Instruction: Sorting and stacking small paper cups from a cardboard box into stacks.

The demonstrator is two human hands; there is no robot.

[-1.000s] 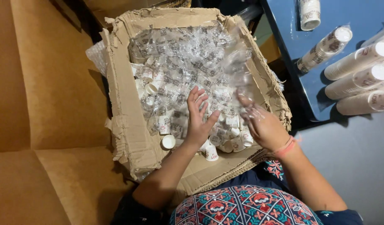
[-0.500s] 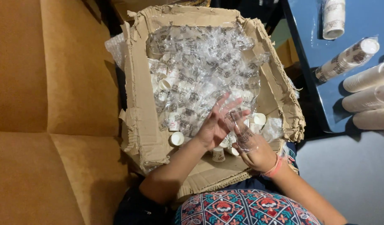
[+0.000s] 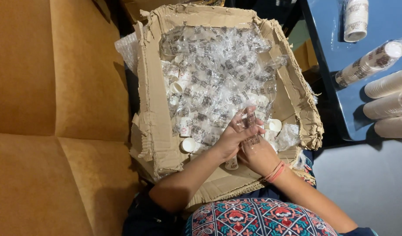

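A torn cardboard box [image 3: 152,122] rests on my lap, filled with small white paper cups in clear printed plastic wrap [image 3: 218,74]. Both hands meet at the box's near right side. My left hand [image 3: 232,136] and my right hand [image 3: 257,154] together grip a clear plastic-wrapped piece [image 3: 250,123] between the fingers, just above the cups. A red band circles my right wrist. Loose white cups [image 3: 188,144] lie near my left forearm.
A tan cushioned seat [image 3: 56,118] fills the left side. At the right stands a blue table [image 3: 336,65] with wrapped stacks of paper cups [image 3: 369,63] and plain cup stacks [image 3: 386,105] lying on it. Grey floor shows at the lower right.
My hands have moved from resting apart on the cups to meeting together, closing on a plastic-wrapped piece and lifting it slightly. The view has shifted a little.
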